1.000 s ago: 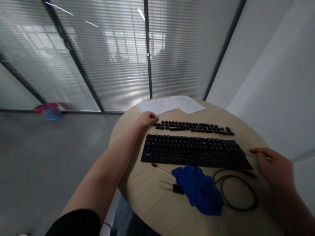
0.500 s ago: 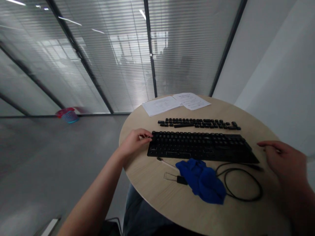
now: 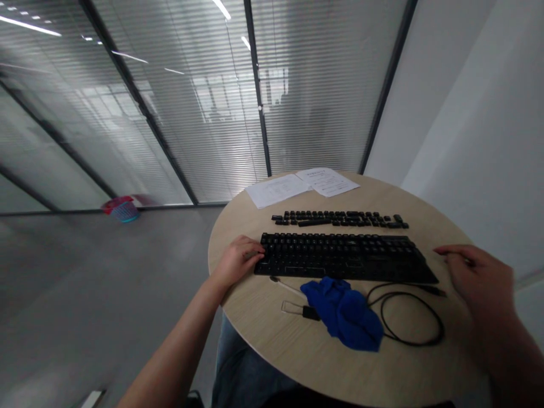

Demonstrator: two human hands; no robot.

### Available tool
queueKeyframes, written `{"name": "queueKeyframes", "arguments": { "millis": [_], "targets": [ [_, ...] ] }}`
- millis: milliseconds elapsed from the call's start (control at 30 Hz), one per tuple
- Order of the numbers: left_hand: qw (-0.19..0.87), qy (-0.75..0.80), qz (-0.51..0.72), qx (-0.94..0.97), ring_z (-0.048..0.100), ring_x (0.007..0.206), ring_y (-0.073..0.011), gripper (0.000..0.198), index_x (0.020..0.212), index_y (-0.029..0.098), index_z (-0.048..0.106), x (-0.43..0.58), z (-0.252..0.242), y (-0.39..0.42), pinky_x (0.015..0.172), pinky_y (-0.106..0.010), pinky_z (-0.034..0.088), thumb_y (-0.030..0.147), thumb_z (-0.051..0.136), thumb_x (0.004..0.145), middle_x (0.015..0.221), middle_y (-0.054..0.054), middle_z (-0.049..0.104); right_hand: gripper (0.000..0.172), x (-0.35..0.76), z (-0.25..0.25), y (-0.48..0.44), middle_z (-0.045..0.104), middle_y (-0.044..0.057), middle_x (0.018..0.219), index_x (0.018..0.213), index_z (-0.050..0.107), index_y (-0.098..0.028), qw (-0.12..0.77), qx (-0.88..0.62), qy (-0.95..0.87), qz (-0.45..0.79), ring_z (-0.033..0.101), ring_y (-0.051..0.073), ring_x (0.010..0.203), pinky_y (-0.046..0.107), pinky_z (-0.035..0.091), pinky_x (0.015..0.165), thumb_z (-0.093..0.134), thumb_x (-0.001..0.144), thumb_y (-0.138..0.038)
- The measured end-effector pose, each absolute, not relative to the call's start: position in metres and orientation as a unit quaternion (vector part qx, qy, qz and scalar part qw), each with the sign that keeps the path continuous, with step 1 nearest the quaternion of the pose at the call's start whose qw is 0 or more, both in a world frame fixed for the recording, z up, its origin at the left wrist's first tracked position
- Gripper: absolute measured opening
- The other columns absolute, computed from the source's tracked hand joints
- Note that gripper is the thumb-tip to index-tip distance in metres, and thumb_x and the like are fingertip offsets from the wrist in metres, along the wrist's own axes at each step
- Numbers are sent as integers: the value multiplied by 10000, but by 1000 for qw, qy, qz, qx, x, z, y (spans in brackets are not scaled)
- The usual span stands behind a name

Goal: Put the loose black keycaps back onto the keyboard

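Head view: left hand [image 3: 238, 262] is at the left end of the black keyboard [image 3: 340, 258], thumb and fingertips nearly together at its end keys, can't tell if anything is pinched. Papers [image 3: 276, 191] lie beyond the keyboard's left half, wire-loop tool [image 3: 311, 312] on its near side, loose keycaps [image 3: 351, 222] in rows past its far edge, blue cloth [image 3: 346, 314] at its near edge, black cable [image 3: 437, 340] looped by its near right corner. Right hand [image 3: 480, 277] is just off the keyboard's right end, fingers curled, can't tell whether they grip anything.
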State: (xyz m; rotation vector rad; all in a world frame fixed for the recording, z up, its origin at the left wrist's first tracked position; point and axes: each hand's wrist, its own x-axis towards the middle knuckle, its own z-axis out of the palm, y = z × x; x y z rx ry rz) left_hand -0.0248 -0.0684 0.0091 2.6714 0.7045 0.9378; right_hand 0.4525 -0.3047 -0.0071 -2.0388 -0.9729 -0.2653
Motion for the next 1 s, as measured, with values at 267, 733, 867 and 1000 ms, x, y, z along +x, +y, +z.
{"name": "queueKeyframes", "arguments": {
  "millis": [267, 733, 867, 1000],
  "targets": [
    [146, 272, 315, 897, 680, 891, -214, 83, 941, 243, 766, -28, 9, -67, 824, -378, 570, 253, 701, 891, 923, -56, 761, 354, 452, -5, -303, 767, 87, 907, 853, 761, -203, 409, -815, -398, -99, 685, 274, 797, 401, 512, 816, 468, 765, -381],
    [144, 264, 308, 903, 693, 881, -202, 82, 940, 231, 757, -29, 7, -66, 814, -354, 566, 243, 680, 917, 907, -48, 769, 288, 450, -7, -305, 762, 75, 913, 859, 733, -245, 390, -810, -428, -89, 700, 334, 877, 465, 515, 845, 477, 804, -364],
    [122, 248, 311, 909, 688, 906, -210, 107, 956, 234, 763, -28, 5, -65, 839, -373, 556, 254, 660, 934, 924, -51, 774, 313, 454, -9, -302, 773, 80, 882, 837, 759, -220, 381, -812, -434, -85, 698, 300, 830, 422, 517, 816, 497, 773, -378],
    [109, 228, 310, 917, 679, 951, -215, 121, 1003, 236, 763, -29, 2, -64, 867, -385, 550, 244, 666, 930, 978, -57, 776, 342, 459, -15, -301, 764, 60, 838, 845, 767, -209, 381, -808, -442, -84, 683, 263, 764, 377, 513, 728, 493, 770, -400]
  ]
}}
